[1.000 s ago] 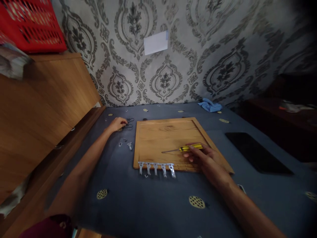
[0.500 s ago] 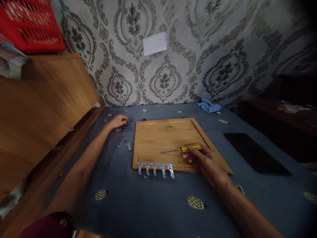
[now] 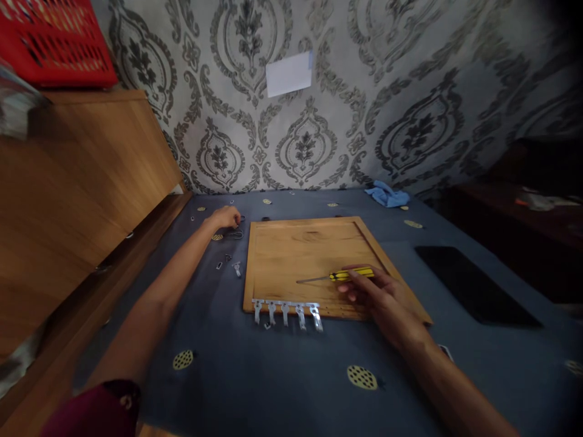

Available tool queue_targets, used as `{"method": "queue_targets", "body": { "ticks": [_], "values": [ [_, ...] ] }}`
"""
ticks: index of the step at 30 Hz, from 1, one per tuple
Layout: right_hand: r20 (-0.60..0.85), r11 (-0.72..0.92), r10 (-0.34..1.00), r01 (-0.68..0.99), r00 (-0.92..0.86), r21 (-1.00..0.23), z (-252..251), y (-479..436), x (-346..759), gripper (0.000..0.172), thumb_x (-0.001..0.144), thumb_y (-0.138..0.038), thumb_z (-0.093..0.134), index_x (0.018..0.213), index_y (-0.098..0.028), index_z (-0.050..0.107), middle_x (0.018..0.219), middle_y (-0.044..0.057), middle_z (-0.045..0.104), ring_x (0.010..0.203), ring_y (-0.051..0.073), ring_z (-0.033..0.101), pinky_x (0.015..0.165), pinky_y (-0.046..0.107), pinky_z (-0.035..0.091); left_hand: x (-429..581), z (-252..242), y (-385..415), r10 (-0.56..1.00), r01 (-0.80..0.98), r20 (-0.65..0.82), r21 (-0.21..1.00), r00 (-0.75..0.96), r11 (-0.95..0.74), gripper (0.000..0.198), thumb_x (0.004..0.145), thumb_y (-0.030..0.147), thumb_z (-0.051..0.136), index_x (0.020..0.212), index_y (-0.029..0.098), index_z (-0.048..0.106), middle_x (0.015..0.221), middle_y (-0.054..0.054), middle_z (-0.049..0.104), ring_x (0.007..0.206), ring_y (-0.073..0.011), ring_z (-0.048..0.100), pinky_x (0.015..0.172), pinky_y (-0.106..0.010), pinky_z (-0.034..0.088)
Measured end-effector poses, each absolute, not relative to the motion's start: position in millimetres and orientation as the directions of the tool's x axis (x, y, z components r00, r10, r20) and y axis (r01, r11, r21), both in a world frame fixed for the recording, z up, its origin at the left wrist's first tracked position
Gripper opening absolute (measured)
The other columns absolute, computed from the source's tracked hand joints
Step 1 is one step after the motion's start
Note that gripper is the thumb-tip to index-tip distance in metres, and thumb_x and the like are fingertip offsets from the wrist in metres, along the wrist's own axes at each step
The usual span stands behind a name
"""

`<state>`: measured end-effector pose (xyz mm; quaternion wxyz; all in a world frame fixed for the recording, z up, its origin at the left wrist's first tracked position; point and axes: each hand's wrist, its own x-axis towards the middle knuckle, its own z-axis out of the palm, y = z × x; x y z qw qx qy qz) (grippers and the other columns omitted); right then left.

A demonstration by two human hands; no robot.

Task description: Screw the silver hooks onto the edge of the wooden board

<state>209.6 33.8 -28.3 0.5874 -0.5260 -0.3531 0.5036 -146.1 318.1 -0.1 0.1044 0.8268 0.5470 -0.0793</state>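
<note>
free: blue cover (image 3: 273,376) near side, board (image 3: 291,249) middle | blocked: cabinet (image 3: 91,176) left; 5 hooks (image 3: 286,312) on board edge

Yellow-and-black striped screwdriver (image 3: 351,275); honey-brown wooden board (image 3: 291,249); slate-blue cloth (image 3: 255,376) with yellow dotted ovals; grey damask wallpaper (image 3: 364,91); red slatted basket (image 3: 54,42) far left.

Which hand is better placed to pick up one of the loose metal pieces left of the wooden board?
Left. The left hand sits right at the loose metal pieces on the blue table cover; the right hand is across the wooden board, holding the yellow screwdriver.
</note>
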Motion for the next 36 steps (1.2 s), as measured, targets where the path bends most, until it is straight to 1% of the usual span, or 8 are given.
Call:
{"method": "queue_targets", "body": {
  "ticks": [7,18,21,27,29,31,34,36],
  "values": [
    [-0.116,-0.064,0.963,-0.211,0.243,-0.975,-24,33,208,0.063,0.045,-0.066,0.093,0.081,-0.019,0.071,0.065,0.005,0.07,0.053,0.014,0.057,0.051,0.026,0.045,-146,-2,314,0.877,0.909,-0.243,0.069,0.416,-0.412,0.034,0.097,0.037,0.064,0.125,0.017,0.061,0.126,-0.01,0.063,0.108,-0.0237,0.065,0.09,-0.044,0.057],
    [-0.135,-0.085,0.961,-0.208,0.241,-0.974,-25,33,208,0.065,0.045,-0.067,0.093,0.083,-0.019,0.071,0.064,0.003,0.07,0.052,0.012,0.055,0.052,0.024,0.044,-144,1,311,0.81,0.845,-0.244,0.106,0.533,-0.524,0.034,0.097,0.037,0.064,0.124,0.016,0.061,0.124,-0.01,0.064,0.106,-0.023,0.066,0.09,-0.043,0.058],
    [-0.121,-0.072,0.964,-0.204,0.236,-0.976,-24,32,208,0.063,0.046,-0.066,0.093,0.081,-0.019,0.071,0.064,0.003,0.069,0.051,0.012,0.054,0.051,0.024,0.044,-144,-2,311,0.817,0.845,-0.218,0.105,0.533,-0.524,0.033,0.098,0.037,0.063,0.124,0.016,0.061,0.124,-0.01,0.064,0.106,-0.0229,0.066,0.09,-0.043,0.058],
    [-0.086,-0.044,0.97,-0.184,0.227,-0.982,-26,33,209,0.061,0.049,-0.066,0.092,0.082,-0.019,0.071,0.066,0.005,0.07,0.053,0.015,0.058,0.051,0.026,0.046,-155,3,303,0.853,0.857,-0.107,0.128,0.511,-0.498,0.032,0.098,0.037,0.063,0.123,0.017,0.062,0.123,-0.009,0.064,0.104,-0.0221,0.066,0.089,-0.042,0.058],
    [-0.085,-0.042,0.97,-0.187,0.227,-0.981,-26,33,209,0.06,0.05,-0.064,0.092,0.083,-0.019,0.071,0.066,0.004,0.07,0.054,0.015,0.059,0.051,0.026,0.047,-162,7,295,0.862,0.857,-0.057,0.154,0.504,-0.491,0.031,0.098,0.038,0.063,0.119,0.015,0.063,0.117,-0.009,0.066,0.1,-0.0208,0.067,0.087,-0.041,0.058],
    [-0.093,-0.047,0.969,-0.198,0.228,-0.979,-26,32,209,0.059,0.049,-0.063,0.093,0.08,-0.019,0.07,0.063,0.003,0.068,0.055,0.015,0.06,0.051,0.025,0.046,-170,9,282,0.866,0.851,-0.005,0.187,0.5,-0.49,0.028,0.098,0.04,0.062,0.109,0.014,0.066,0.105,-0.006,0.069,0.091,-0.0191,0.067,0.083,-0.038,0.057],
    [-0.1,-0.052,0.97,-0.208,0.224,-0.977,-25,32,208,0.057,0.049,-0.063,0.094,0.079,-0.02,0.07,0.062,0.003,0.067,0.057,0.016,0.061,0.051,0.024,0.046,-179,3,258,0.867,0.835,0.063,0.242,0.494,-0.494,0.026,0.095,0.039,0.06,0.092,0.015,0.07,0.083,-0.001,0.071,0.079,-0.0178,0.067,0.072,-0.028,0.05],
    [-0.09,-0.047,0.973,-0.198,0.213,-0.979,-25,31,208,0.056,0.051,-0.062,0.093,0.081,-0.02,0.071,0.064,0.003,0.068,0.057,0.016,0.061,0.051,0.024,0.046,-182,-5,243,0.87,0.829,0.095,0.269,0.484,-0.49,0.022,0.089,0.038,0.064,0.091,0.017,0.07,0.081,0.0,0.071,0.077,-0.0172,0.066,0.067,-0.025,0.046]
  ]
}}
